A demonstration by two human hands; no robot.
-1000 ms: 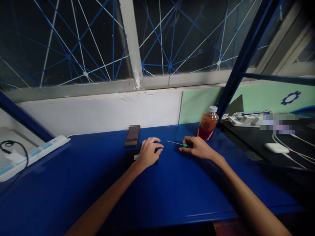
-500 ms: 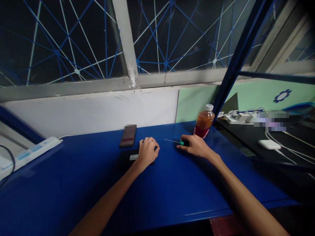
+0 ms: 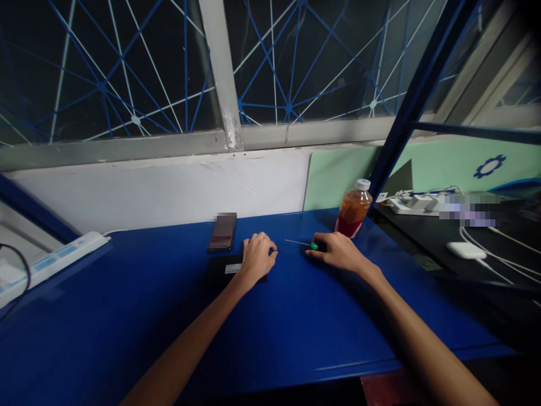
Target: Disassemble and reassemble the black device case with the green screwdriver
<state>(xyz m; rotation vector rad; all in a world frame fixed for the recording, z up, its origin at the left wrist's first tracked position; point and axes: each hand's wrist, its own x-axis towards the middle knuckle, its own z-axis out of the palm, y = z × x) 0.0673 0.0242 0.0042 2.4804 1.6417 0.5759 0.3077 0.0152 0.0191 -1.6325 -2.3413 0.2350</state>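
Note:
My right hand (image 3: 333, 250) is closed around the green handle of a screwdriver (image 3: 314, 246). Its thin metal shaft points left across the blue table, towards my other hand. My left hand (image 3: 258, 254) rests over the right part of a flat black box-like object (image 3: 220, 269) with a white label. The thumb and fingers of that hand are bent together at the right, and whatever they pinch is too small and dark to make out. Part of the black object is hidden under the hand. A gap of table lies between the screwdriver tip and my left fingers.
A dark phone (image 3: 222, 232) lies behind the black object. A bottle of orange drink (image 3: 354, 208) stands just behind my right hand. At left is a white power strip (image 3: 54, 266); on the black surface at right are cables and a white adapter (image 3: 466, 250).
The whole view has shifted slightly, so things appear a little further right. Both hands keep nearly the same pose, the right one still holding the screwdriver.

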